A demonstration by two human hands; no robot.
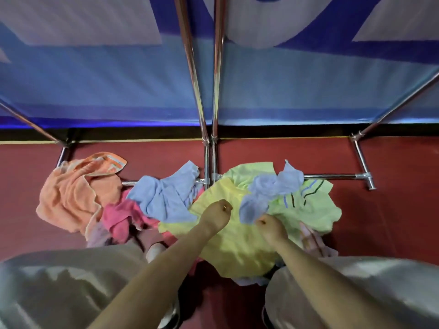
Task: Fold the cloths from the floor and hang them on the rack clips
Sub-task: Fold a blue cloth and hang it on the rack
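Observation:
A heap of cloths lies on the red floor at the foot of the metal rack [332, 176]. A yellow cloth [237, 245] is spread in front of me, with a small light-blue cloth [268, 188] lying across it and across a pale green cloth [308, 205]. My right hand [269, 225] pinches the near corner of the small blue cloth. My left hand [219, 211] is on the yellow cloth with its fingers curled down out of sight. Further left are a larger blue cloth [166, 198], a pink cloth [121, 217] and an orange towel [71, 193]. No rack clips are in view.
Two rack uprights [209, 91] rise close together at the centre, and slanted poles stand at both sides. A blue and white banner hangs behind them. My knees in grey trousers fill the lower corners, and a foot [154, 251] shows between them.

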